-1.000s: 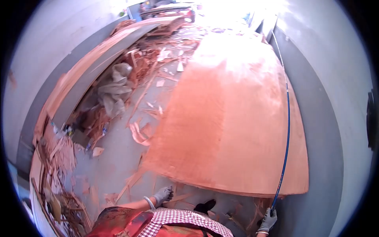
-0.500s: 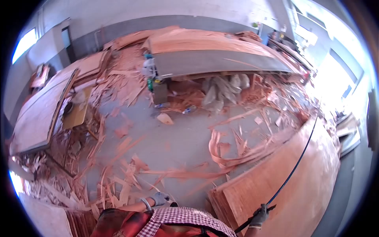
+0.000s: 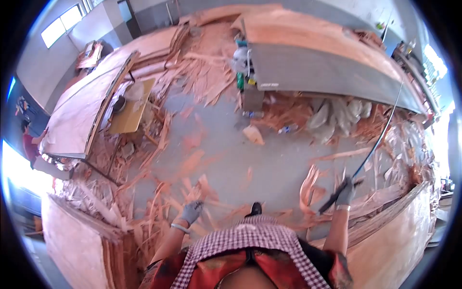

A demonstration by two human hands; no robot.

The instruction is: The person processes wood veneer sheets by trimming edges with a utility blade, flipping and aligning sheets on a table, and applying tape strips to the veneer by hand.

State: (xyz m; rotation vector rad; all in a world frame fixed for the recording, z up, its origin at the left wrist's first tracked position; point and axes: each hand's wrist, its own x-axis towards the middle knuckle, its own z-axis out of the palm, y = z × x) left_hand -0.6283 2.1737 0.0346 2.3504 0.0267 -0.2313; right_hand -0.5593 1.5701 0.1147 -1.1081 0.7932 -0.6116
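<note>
My right hand (image 3: 344,191), in a grey glove, is wrapped round the dark handle of a long thin blue rod (image 3: 375,150). The rod slants up and to the right over the floor, toward the large grey-sided table. My left hand (image 3: 192,211), also gloved, hangs over the littered floor at lower centre, away from the rod. Its fingers look curled, but whether anything is in them is too small to tell. Veneer scraps (image 3: 199,189) lie just beyond it. Below my right forearm is a stack of veneer sheets (image 3: 399,241).
A long grey-sided table (image 3: 313,70) with veneer on top stands ahead, plastic sheeting (image 3: 339,118) beneath it. Sheet stacks stand at left (image 3: 91,108) and lower left (image 3: 79,236). A yellowish board (image 3: 130,115) leans there. A person (image 3: 32,142) is at the far left edge.
The view has swung left, away from the big veneer stack. My right hand has lifted off to the right side with the rod, and my left arm reaches further forward.
</note>
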